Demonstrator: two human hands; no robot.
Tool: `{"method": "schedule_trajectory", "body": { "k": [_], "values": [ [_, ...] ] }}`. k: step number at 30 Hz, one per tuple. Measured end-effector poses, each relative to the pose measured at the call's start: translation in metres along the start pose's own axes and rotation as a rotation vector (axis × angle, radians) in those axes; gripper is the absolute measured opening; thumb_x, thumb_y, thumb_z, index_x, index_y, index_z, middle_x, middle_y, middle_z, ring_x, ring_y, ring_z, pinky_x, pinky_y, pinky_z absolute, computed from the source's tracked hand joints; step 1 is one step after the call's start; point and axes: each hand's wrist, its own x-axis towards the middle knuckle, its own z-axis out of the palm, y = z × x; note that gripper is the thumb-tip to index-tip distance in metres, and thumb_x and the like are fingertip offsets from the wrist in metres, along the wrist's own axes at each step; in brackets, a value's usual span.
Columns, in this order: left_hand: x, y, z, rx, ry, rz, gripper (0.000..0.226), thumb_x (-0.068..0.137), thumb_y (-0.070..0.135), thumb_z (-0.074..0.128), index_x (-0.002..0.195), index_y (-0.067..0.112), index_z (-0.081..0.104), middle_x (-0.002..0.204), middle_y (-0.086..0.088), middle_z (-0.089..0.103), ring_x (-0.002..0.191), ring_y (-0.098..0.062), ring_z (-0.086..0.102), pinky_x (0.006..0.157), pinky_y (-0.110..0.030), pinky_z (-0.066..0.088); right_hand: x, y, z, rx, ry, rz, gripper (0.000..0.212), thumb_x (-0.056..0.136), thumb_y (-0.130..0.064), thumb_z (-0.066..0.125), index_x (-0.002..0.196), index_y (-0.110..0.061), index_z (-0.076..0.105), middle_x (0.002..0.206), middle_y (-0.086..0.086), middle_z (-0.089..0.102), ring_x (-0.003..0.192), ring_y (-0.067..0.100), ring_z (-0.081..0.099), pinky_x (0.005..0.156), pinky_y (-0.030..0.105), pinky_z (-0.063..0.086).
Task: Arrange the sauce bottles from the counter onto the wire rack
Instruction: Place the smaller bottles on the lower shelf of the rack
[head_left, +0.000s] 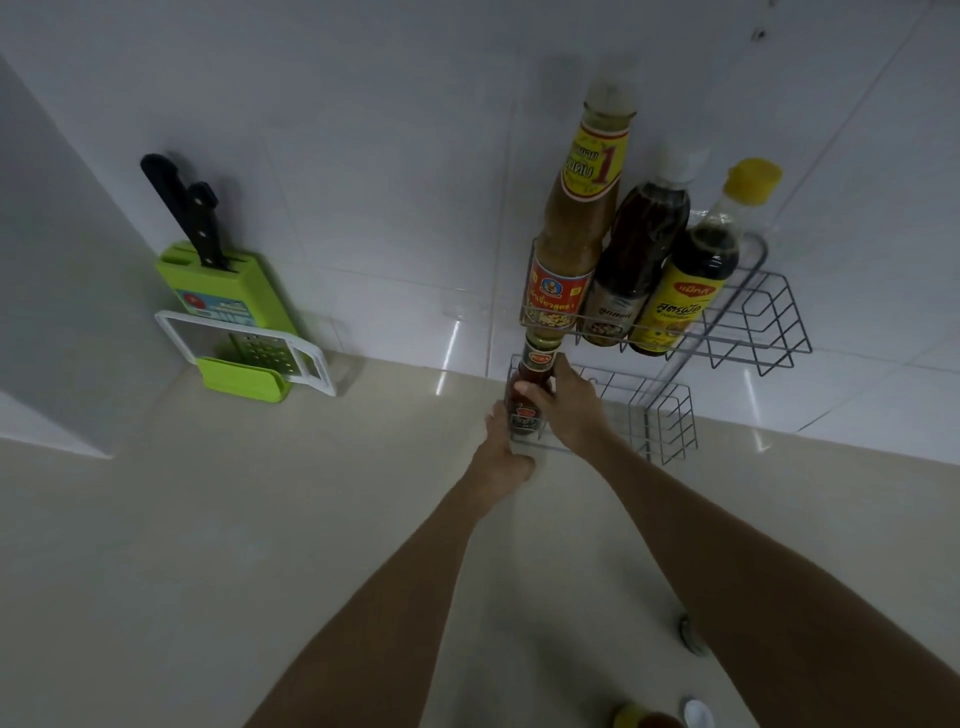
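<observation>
A two-tier wire rack hangs on the tiled wall. Its upper shelf holds three bottles: a tall tan sauce bottle, a dark brown bottle with a white cap and a dark soy bottle with a yellow cap. A small red sauce bottle stands upright at the left end of the lower shelf. My right hand is wrapped around its body. My left hand is at the bottle's base and the shelf's front wire, fingers curled; what it grips is hidden.
A green knife block with black-handled knives stands at the back left of the beige counter, a white-framed grater leaning on it. More bottle tops show at the bottom edge, near a round object on the counter.
</observation>
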Motion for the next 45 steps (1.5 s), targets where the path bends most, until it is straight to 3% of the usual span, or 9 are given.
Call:
{"method": "schedule_trajectory", "body": {
  "k": [7, 15, 18, 23, 26, 29, 34, 38, 45],
  "values": [
    [-0.055, 0.044, 0.005, 0.020, 0.319, 0.026, 0.079, 0.094, 0.024, 0.058, 0.155, 0.011, 0.009, 0.163, -0.014, 0.013, 0.148, -0.031, 0.023, 0.117, -0.039, 0.027, -0.033, -0.013, -0.016, -0.001, -0.093, 0.179, 0.053, 0.101, -0.017, 0.041, 0.149, -0.010, 0.019, 0.142, 0.021, 0.047, 0.123, 0.035, 0.051, 0.090, 0.037, 0.043],
    [-0.211, 0.029, -0.038, 0.090, 0.517, 0.551, 0.052, 0.091, -0.003, 0.051, 0.137, 0.021, 0.054, 0.147, 0.009, 0.047, 0.143, -0.003, 0.030, 0.102, 0.005, 0.017, -0.134, -0.045, -0.011, 0.017, -0.115, -0.231, 0.022, 0.090, -0.002, 0.057, 0.107, -0.012, 0.066, 0.108, 0.003, 0.068, 0.099, 0.014, 0.064, 0.080, 0.007, 0.043],
    [-0.257, -0.027, -0.048, -0.018, 0.722, 0.610, 0.053, 0.089, -0.013, 0.043, 0.127, 0.019, 0.063, 0.135, 0.016, 0.056, 0.134, 0.003, 0.042, 0.106, -0.004, 0.028, -0.180, -0.067, 0.006, 0.020, -0.264, -0.409, 0.017, 0.093, -0.008, 0.057, 0.105, -0.014, 0.068, 0.102, -0.004, 0.069, 0.090, 0.005, 0.063, 0.080, 0.003, 0.044],
    [-0.275, -0.142, -0.049, -0.072, 1.040, 0.398, 0.075, 0.071, -0.027, 0.031, 0.131, 0.009, 0.059, 0.135, 0.002, 0.059, 0.131, -0.010, 0.051, 0.114, -0.027, 0.036, -0.233, -0.106, 0.040, -0.204, -0.477, -0.607, 0.033, 0.094, -0.044, 0.054, 0.118, -0.022, 0.060, 0.111, -0.002, 0.066, 0.093, 0.010, 0.061, 0.085, 0.029, 0.052],
    [-0.276, -0.179, -0.040, -0.067, 0.782, 0.242, 0.083, 0.072, -0.025, 0.044, 0.146, 0.012, 0.038, 0.144, 0.007, 0.043, 0.133, -0.004, 0.040, 0.113, -0.026, 0.034, -0.254, -0.120, 0.056, -0.427, -0.544, -0.684, 0.056, 0.086, -0.061, 0.054, 0.130, -0.027, 0.049, 0.115, 0.000, 0.058, 0.096, 0.011, 0.050, 0.082, 0.035, 0.049],
    [-0.264, -0.182, -0.022, -0.135, 0.492, 0.208, 0.069, 0.076, -0.008, 0.069, 0.132, 0.025, 0.043, 0.121, 0.013, 0.056, 0.110, 0.002, 0.055, 0.083, -0.006, 0.043, -0.266, -0.127, 0.070, -0.572, -0.445, -0.816, 0.052, 0.086, -0.054, 0.057, 0.124, -0.020, 0.050, 0.110, 0.005, 0.056, 0.100, 0.021, 0.051, 0.071, 0.035, 0.045],
    [-0.234, -0.161, -0.005, -0.250, 0.633, 0.183, 0.017, 0.083, 0.021, 0.070, 0.086, 0.033, 0.059, 0.073, 0.010, 0.064, 0.066, -0.010, 0.057, 0.057, -0.021, 0.041, -0.260, -0.122, 0.080, -0.795, -0.276, -0.851, 0.028, 0.094, -0.025, 0.051, 0.114, -0.007, 0.048, 0.104, 0.012, 0.058, 0.096, 0.031, 0.057, 0.062, 0.035, 0.037],
    [-0.231, -0.146, -0.006, -0.287, 0.533, 0.157, 0.016, 0.079, 0.019, 0.077, 0.070, 0.020, 0.063, 0.066, 0.001, 0.066, 0.061, -0.015, 0.058, 0.062, -0.032, 0.046, -0.245, -0.118, 0.053, -0.538, -0.566, -0.699, 0.022, 0.095, -0.026, 0.054, 0.108, -0.008, 0.050, 0.104, 0.009, 0.057, 0.092, 0.026, 0.055, 0.072, 0.033, 0.042],
    [-0.251, -0.079, -0.028, -0.184, -0.292, 0.339, 0.017, 0.065, -0.007, 0.060, 0.054, 0.003, 0.051, 0.055, -0.010, 0.056, 0.058, -0.023, 0.055, 0.064, -0.026, 0.047, -0.229, -0.143, -0.040, -0.422, -0.785, -0.854, 0.020, 0.094, -0.018, 0.057, 0.112, -0.028, 0.054, 0.106, -0.006, 0.058, 0.096, 0.013, 0.059, 0.082, 0.031, 0.050]
  ]
}}
